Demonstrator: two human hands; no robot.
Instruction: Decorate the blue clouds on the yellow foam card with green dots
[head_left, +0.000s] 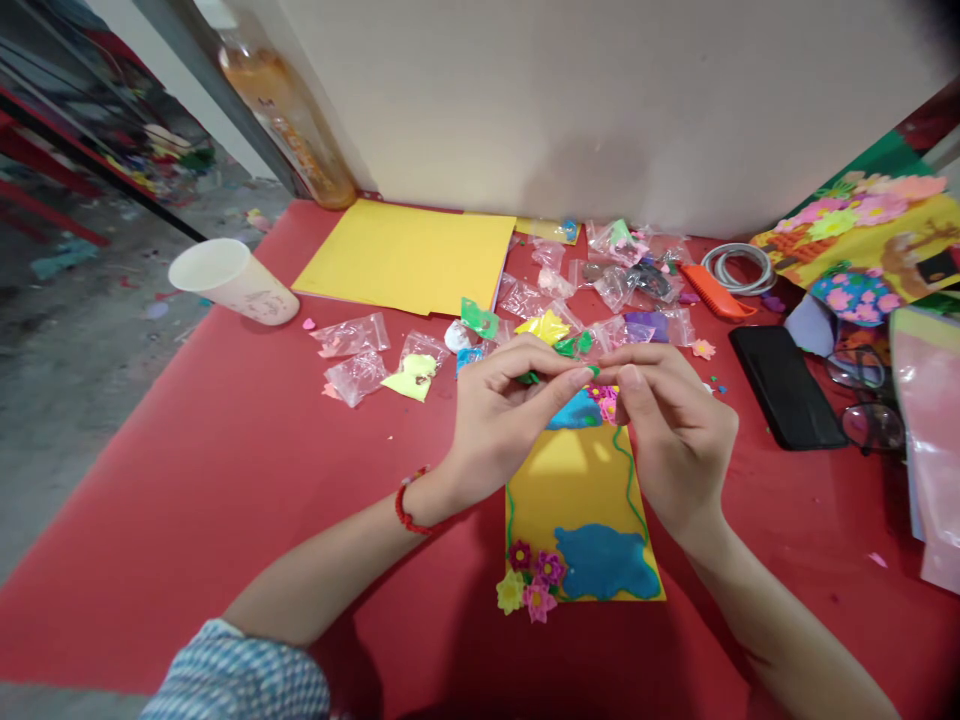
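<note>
My left hand point(506, 415) pinches a small bit of green modelling clay point(594, 371) between thumb and forefinger. Close against it, my right hand point(675, 430) has its fingertips pressed together at the same clay; its far fingers are partly hidden. Below both hands lies a yellow card point(574, 480), its top partly covered by them. A flat blue clay patch point(606, 562) fills the card's lower right. Clay flowers point(538, 580) in pink, purple and yellow cluster at its lower left corner. A thin green clay strand point(628, 470) runs down the right edge.
Small plastic bags of coloured clay point(555, 285) lie beyond the card. Yellow sheets point(409, 255), a paper cup point(232, 280) and a bottle point(289, 120) stand leftward. An orange cutter point(716, 292), phone point(786, 388), glasses point(870, 425) and decorated card point(877, 240) are right.
</note>
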